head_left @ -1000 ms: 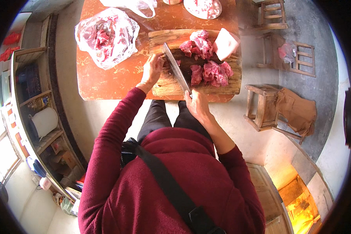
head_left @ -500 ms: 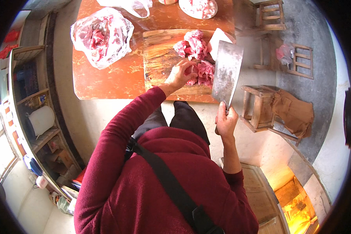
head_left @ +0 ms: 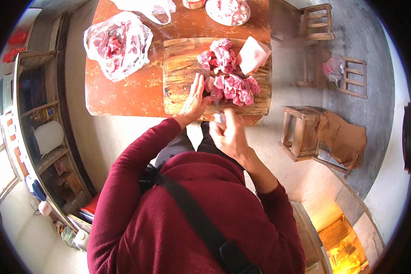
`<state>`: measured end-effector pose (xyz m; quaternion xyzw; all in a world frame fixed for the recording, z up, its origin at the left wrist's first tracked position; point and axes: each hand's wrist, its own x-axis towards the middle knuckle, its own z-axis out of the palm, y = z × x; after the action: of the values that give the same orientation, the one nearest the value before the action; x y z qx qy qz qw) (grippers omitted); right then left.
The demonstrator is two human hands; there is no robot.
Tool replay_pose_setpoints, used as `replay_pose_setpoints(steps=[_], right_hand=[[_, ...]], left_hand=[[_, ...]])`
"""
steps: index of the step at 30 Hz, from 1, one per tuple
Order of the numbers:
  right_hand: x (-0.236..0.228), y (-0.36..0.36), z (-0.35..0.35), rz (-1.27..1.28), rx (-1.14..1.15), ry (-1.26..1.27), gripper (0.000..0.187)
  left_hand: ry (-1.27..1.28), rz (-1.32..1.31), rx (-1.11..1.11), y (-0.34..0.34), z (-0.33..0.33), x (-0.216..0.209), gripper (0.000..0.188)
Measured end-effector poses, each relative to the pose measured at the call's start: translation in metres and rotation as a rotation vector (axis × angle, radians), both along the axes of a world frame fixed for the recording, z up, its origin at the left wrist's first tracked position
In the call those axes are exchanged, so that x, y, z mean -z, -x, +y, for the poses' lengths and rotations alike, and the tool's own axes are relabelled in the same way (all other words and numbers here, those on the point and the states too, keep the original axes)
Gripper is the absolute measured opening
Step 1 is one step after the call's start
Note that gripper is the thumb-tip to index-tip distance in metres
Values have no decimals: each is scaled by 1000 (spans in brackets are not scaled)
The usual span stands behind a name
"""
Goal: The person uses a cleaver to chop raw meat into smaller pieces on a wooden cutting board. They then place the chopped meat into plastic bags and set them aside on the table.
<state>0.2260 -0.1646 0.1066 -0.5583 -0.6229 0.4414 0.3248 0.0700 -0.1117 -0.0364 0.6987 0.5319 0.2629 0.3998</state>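
My right hand [head_left: 233, 139] grips a cleaver, whose blade [head_left: 217, 104] is seen almost edge-on and blurred as it points down into the raw meat. Fingers stretched and thumb out, my left hand [head_left: 195, 101] rests at the left side of a meat piece [head_left: 210, 83]. Several chunks of pink-red meat [head_left: 235, 87] lie to the right of the blade on the wooden cutting board [head_left: 180, 59]. Behind them sits another heap of meat [head_left: 223, 54]. A pale, skin-covered slab of meat [head_left: 254, 55] lies at the board's far right.
A clear plastic bag of meat [head_left: 116, 48] lies on the reddish table [head_left: 118, 98], left of the board. At the back are a white plastic bag [head_left: 146, 7], a container [head_left: 194, 3] and a plate of meat pieces [head_left: 228, 11]. Wooden stools [head_left: 301, 132] stand to the right.
My right hand has swung the cleaver left and down into the meat from the raised position at right. My left hand has straightened and moved slightly left.
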Motion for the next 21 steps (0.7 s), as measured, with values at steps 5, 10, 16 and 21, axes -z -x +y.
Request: replay_pose_setpoints(steps=[5,10,16,21], right_hand=[[27,65,25,-138,-86,-137,26],[60,104,34,-354,-209,-175,20],[84,104,11,-442,-270,-241,22],[107,122,-5,-616,-184,-343,24]], left_hand=[[2,131,34,31,-18,-11,58],[-49,151,-106,90,-64,-28,53],[26,198,-354,152,-130,-45,35],[42,156,-485,199,-190,-54,31]])
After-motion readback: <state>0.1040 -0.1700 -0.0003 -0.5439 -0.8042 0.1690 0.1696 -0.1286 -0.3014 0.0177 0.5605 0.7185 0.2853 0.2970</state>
